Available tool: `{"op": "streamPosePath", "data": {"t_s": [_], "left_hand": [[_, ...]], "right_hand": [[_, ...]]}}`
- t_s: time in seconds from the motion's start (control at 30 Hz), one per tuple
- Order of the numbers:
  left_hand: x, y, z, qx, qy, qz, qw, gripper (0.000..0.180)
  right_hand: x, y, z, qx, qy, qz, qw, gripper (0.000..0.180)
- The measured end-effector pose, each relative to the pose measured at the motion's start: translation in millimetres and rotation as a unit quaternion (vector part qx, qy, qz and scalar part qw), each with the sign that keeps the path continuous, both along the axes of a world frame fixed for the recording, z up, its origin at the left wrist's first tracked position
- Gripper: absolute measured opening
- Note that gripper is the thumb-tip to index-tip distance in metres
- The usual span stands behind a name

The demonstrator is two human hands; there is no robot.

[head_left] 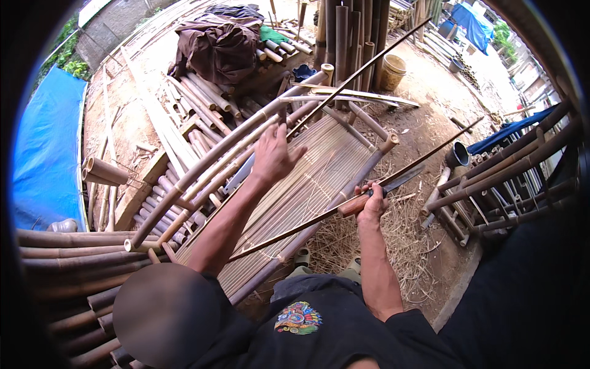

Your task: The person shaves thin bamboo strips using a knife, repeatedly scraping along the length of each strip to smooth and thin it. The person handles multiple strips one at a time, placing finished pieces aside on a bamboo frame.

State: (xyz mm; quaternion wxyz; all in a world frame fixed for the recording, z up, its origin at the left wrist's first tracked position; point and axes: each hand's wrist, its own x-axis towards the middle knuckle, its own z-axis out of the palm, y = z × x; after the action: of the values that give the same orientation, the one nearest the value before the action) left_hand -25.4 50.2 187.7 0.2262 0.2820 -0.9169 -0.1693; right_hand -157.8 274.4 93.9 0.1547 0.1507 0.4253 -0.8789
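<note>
My right hand is closed around the wooden handle of a large knife, its broad blade pointing away to the right. A long dark bamboo strip runs across beside the blade and passes at that hand; whether the fingers also grip it I cannot tell. My left hand is open, thumb and fingers apart, over the back rail side of a bamboo bench. Close to its fingers, a second dark strip slants up to the far right. The bench's slatted seat lies between my two arms.
Bamboo poles are piled beyond the bench, partly under a brown cloth. Thick poles are stacked at the near left. Shavings cover the ground at right. A bamboo frame, a yellowish bucket and a blue tarp stand around.
</note>
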Motion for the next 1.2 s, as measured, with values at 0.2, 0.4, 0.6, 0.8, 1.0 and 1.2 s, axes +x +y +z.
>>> {"op": "streamPosePath", "data": {"t_s": [0.2, 0.4, 0.6, 0.8, 1.0, 1.2], "left_hand": [[122.9, 115.8, 54.1, 0.527, -0.118, -0.273, 0.796, 0.043], [144.2, 102.9, -79.0, 0.685, 0.368, 0.161, 0.609, 0.049], [52.6, 84.9, 17.5, 0.51, 0.522, 0.064, 0.68, 0.033], [-44.4, 87.4, 107.6, 0.431, 0.424, -0.11, 0.789, 0.029], [-135.4, 142.2, 89.2, 0.295, 0.36, -0.232, 0.854, 0.06], [-169.4, 165.3, 94.5, 0.25, 0.314, -0.233, 0.886, 0.03]], "right_hand": [[-5.1, 23.5, -42.9, -0.011, -0.066, -0.068, 0.995, 0.014], [-0.5, 46.1, -47.1, -0.075, -0.126, -0.072, 0.987, 0.015], [25.0, 96.8, -40.1, -0.085, -0.218, 0.043, 0.971, 0.037], [70.3, 232.8, -34.4, -0.01, -0.24, 0.277, 0.93, 0.026], [86.1, 285.1, 53.8, 0.217, 0.173, 0.292, 0.915, 0.042], [53.9, 296.5, 105.1, 0.364, 0.294, 0.311, 0.827, 0.043]]}}
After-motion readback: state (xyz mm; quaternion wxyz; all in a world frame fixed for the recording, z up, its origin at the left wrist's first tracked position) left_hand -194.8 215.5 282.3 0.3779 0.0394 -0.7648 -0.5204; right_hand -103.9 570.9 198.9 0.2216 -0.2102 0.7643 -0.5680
